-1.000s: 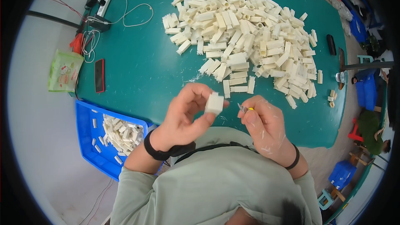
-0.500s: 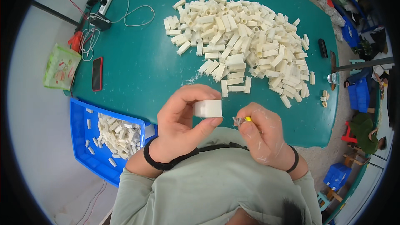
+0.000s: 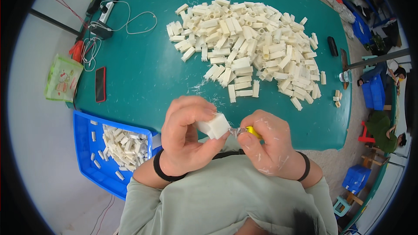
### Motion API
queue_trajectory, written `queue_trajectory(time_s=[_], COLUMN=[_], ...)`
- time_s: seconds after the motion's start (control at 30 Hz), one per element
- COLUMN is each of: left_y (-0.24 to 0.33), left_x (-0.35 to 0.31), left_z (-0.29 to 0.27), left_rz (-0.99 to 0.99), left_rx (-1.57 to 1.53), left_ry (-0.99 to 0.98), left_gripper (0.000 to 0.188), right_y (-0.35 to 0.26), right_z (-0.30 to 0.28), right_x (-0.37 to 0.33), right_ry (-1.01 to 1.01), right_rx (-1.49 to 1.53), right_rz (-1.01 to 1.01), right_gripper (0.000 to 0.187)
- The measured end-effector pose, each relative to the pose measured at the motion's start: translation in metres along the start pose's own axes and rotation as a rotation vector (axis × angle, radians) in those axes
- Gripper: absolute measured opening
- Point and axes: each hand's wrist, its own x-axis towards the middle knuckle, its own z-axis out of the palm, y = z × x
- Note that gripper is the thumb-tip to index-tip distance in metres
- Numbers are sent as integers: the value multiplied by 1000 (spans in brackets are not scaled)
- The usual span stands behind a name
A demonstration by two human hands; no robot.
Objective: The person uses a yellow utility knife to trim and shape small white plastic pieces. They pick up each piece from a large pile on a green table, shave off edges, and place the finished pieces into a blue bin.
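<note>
Between the thumb and fingers of my left hand [image 3: 183,137] is a white, squared plastic block [image 3: 214,126], tilted with one end toward the right. My right hand [image 3: 270,141] is closed around a yellow-handled knife [image 3: 252,132]. Its short metal tip, with shavings clinging to it, meets the block's lower right edge. Thin white shavings also stick to the skin of my right hand. Beyond both hands, a large heap of off-white hollow square plastic pieces [image 3: 244,39] lies on the green table [image 3: 143,78], many with ragged ends.
At the left stands a blue bin [image 3: 87,159] holding smaller white pieces. A phone [image 3: 100,85], a power strip [image 3: 106,12] with cables and a green bag [image 3: 64,78] are on that side. Toward the right edge lie a black object [image 3: 332,46] and several small pieces [image 3: 337,99].
The knife has moved left until its tip touches the block. My left hand has turned the block, tilting its end downward. The view has shifted slightly.
</note>
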Motion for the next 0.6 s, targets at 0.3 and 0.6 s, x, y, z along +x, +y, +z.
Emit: queue_trajectory(time_s=[0.3,0.6], left_y=[1,5], left_x=[-2,1], left_z=[-1,-11], left_rz=[16,28], left_rx=[-40,-17], left_ry=[-1,-187], left_gripper=[44,43], right_y=[-1,1], right_z=[1,0], right_x=[-2,-3], right_ry=[22,35], right_rx=[-25,-61], right_rz=[-14,-66], right_gripper=[24,23])
